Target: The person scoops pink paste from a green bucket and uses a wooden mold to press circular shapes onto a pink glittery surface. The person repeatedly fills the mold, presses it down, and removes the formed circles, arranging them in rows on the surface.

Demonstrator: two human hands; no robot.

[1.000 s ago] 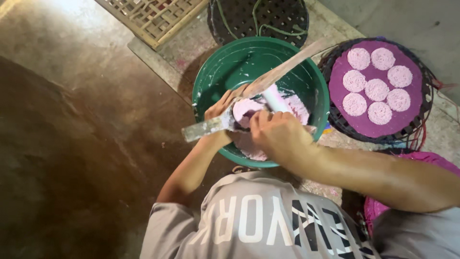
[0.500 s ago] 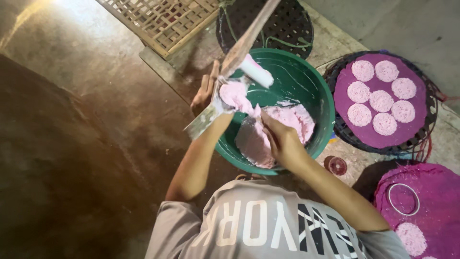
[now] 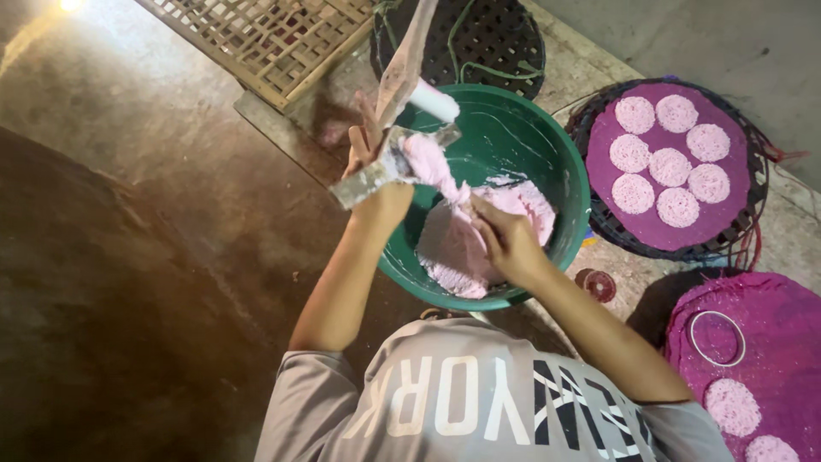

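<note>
On the bare concrete floor, the left hand gripped a dough-caked flat scraper over the round green plastic basin while the right hand, fingers closed in pink dough, seemingly pulled off a portion that would next need shaping.

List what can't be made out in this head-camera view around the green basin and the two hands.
- Right hand: its fingertips are sunk in the pink dough, so the grip is unclear.
- Left hand: mostly behind the dough-smeared tool it holds; the tool's shape is blurred.
- Green basin: its near rim is covered by the arms.
- Lower purple tray: cut off by the right and bottom edges.
</note>
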